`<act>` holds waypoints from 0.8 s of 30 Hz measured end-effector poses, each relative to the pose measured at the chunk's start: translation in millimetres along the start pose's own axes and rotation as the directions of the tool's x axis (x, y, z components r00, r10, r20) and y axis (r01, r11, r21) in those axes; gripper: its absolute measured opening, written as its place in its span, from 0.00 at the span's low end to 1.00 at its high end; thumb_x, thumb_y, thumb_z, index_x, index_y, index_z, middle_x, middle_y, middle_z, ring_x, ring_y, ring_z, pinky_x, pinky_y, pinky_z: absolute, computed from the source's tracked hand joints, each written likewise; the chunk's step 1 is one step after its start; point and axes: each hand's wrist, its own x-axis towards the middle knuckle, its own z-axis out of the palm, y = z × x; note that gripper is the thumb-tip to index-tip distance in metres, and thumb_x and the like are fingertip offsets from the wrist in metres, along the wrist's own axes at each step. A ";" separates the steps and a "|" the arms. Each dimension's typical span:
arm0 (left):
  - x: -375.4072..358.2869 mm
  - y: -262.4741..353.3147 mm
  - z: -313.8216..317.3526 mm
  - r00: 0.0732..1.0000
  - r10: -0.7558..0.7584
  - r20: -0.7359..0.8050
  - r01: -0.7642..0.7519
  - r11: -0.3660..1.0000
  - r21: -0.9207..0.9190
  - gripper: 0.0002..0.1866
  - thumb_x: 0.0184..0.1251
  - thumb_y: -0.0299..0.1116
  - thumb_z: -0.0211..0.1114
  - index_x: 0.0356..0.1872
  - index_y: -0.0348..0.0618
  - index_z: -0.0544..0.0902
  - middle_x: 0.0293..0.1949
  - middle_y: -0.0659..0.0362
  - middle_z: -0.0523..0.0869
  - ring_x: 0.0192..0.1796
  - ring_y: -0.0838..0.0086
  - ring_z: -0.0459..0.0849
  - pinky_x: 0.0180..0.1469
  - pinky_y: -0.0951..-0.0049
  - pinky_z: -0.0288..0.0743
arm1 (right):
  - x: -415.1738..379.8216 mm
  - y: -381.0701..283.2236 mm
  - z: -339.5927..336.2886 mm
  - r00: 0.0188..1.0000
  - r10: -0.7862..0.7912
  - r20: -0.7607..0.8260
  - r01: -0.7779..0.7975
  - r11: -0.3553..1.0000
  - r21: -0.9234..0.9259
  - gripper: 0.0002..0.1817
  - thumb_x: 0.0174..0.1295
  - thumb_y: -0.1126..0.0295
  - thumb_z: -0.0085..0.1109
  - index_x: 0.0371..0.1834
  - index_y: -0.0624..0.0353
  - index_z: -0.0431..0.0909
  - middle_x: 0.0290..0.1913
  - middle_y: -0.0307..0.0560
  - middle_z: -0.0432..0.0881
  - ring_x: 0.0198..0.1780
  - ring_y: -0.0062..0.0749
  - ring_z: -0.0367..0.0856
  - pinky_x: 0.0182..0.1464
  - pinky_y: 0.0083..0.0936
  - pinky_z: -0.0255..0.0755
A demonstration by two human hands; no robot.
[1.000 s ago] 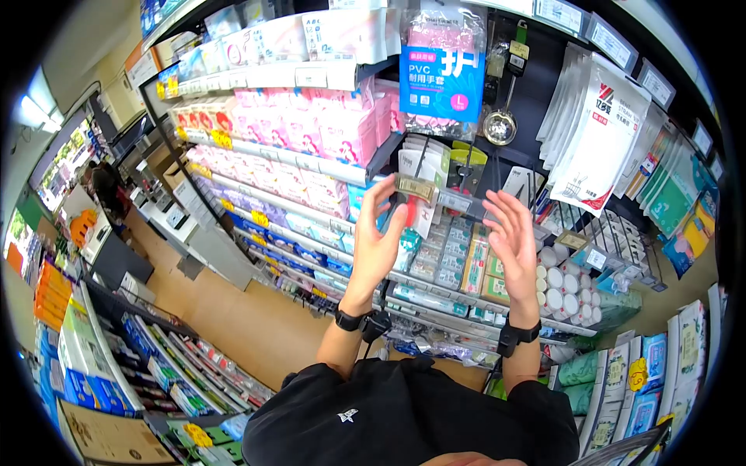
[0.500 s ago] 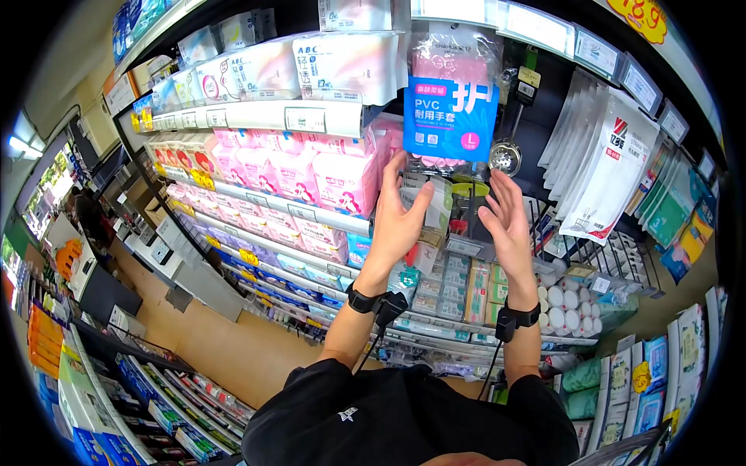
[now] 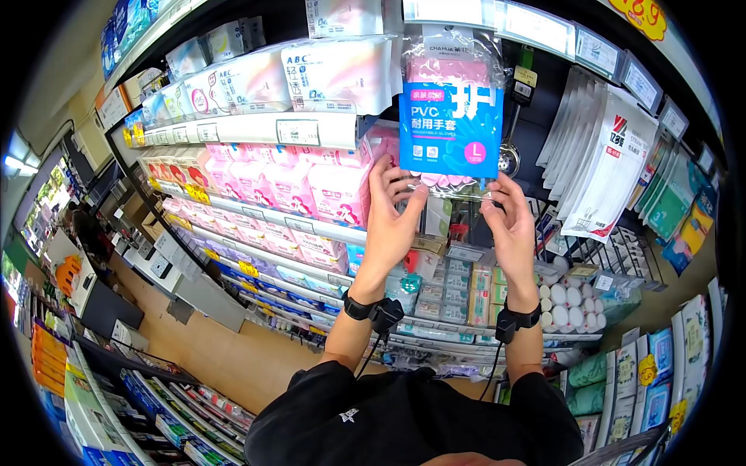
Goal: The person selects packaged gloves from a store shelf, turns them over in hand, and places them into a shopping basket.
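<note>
A clear plastic pack of pink PVC household gloves (image 3: 451,128) with a blue label hangs upright at the top of the shelf front. My left hand (image 3: 395,225) is at its lower left corner, thumb in front and fingers partly behind the plastic. At the lower right corner, my right hand (image 3: 513,229) pinches the bottom edge between thumb and fingers. Behind the pack, a metal slotted ladle (image 3: 508,159) is partly hidden. Each wrist wears a black strap with a small device and a cable.
Left of the pack, shelves hold white ABC packs (image 3: 342,74) and pink packs (image 3: 342,190). White hanging packs (image 3: 614,163) and a wire rack (image 3: 622,260) stand to the right. White rolls (image 3: 571,303) sit lower. An aisle floor (image 3: 210,330) shows at lower left.
Both hands have closed in on the pack's lower corners, the right fingers curling to its edge. The pack sits slightly lower and looks larger, hiding more of the ladle.
</note>
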 end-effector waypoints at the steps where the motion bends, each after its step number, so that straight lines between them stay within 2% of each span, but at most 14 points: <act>1: 0.4 3.1 0.0 0.999 -0.044 0.014 0.045 0.996 -0.074 0.31 0.70 0.30 0.66 0.70 0.34 0.62 0.56 0.50 0.76 0.58 0.70 0.78 0.57 0.71 0.74 | -0.6 -1.8 0.8 1.000 -0.001 0.000 0.001 1.000 -0.001 0.27 0.69 0.77 0.58 0.71 0.65 0.63 0.61 0.49 0.73 0.59 0.27 0.75 0.57 0.23 0.74; 2: 1.4 7.1 -0.7 0.999 -0.041 0.014 0.042 0.996 -0.075 0.31 0.70 0.30 0.66 0.70 0.34 0.62 0.56 0.50 0.76 0.58 0.70 0.78 0.57 0.71 0.74 | -0.9 -3.7 1.7 1.000 -0.012 -0.008 0.013 1.000 0.013 0.26 0.70 0.78 0.58 0.70 0.66 0.64 0.61 0.50 0.73 0.57 0.26 0.75 0.56 0.22 0.75; 4: 3.5 14.8 -2.3 0.993 -0.052 0.102 0.063 0.992 -0.112 0.28 0.71 0.26 0.65 0.68 0.34 0.64 0.54 0.53 0.78 0.52 0.76 0.81 0.51 0.76 0.77 | -1.8 -9.7 4.0 0.999 -0.029 -0.013 0.029 0.999 0.026 0.25 0.70 0.78 0.57 0.70 0.67 0.64 0.61 0.51 0.73 0.56 0.26 0.76 0.54 0.21 0.76; 5: 3.8 15.9 -2.4 0.994 -0.048 0.101 0.060 0.992 -0.113 0.28 0.71 0.26 0.65 0.68 0.34 0.64 0.54 0.53 0.78 0.52 0.76 0.81 0.51 0.76 0.77 | -3.1 -13.5 5.6 0.998 -0.047 -0.028 0.049 0.997 0.062 0.25 0.70 0.79 0.56 0.69 0.67 0.64 0.61 0.51 0.74 0.55 0.26 0.77 0.53 0.22 0.76; 7: 4.2 17.7 -2.6 0.987 -0.059 0.148 0.093 0.967 -0.236 0.26 0.71 0.21 0.64 0.67 0.31 0.66 0.56 0.53 0.78 0.50 0.77 0.82 0.53 0.78 0.78 | -5.1 -20.0 6.3 0.997 -0.068 -0.041 0.072 0.993 0.098 0.24 0.71 0.80 0.55 0.69 0.68 0.64 0.60 0.52 0.75 0.54 0.26 0.78 0.53 0.23 0.77; 11: -0.4 28.5 -3.0 0.983 -0.074 0.166 0.113 0.965 -0.237 0.26 0.70 0.19 0.63 0.66 0.32 0.66 0.56 0.52 0.78 0.51 0.77 0.83 0.53 0.78 0.78 | -10.4 -31.5 6.9 0.995 -0.084 -0.050 0.089 0.991 0.096 0.24 0.71 0.81 0.54 0.69 0.70 0.64 0.60 0.53 0.76 0.52 0.26 0.79 0.51 0.23 0.77; 13: -3.6 29.2 -0.9 0.986 -0.059 0.158 0.097 0.965 -0.244 0.27 0.70 0.18 0.63 0.68 0.32 0.64 0.56 0.54 0.77 0.51 0.79 0.82 0.49 0.80 0.77 | -13.4 -37.1 7.5 0.995 -0.085 -0.056 0.090 0.990 0.105 0.24 0.71 0.82 0.53 0.69 0.70 0.63 0.60 0.53 0.76 0.52 0.26 0.80 0.51 0.23 0.77; 24: -20.4 49.9 -2.4 0.979 -0.042 0.201 0.096 0.959 -0.265 0.27 0.71 0.16 0.61 0.68 0.32 0.63 0.57 0.52 0.76 0.53 0.78 0.82 0.51 0.81 0.77 | -32.5 -59.3 5.8 0.986 -0.163 -0.031 0.165 0.979 0.119 0.24 0.72 0.82 0.51 0.70 0.72 0.61 0.60 0.56 0.77 0.56 0.29 0.79 0.51 0.24 0.78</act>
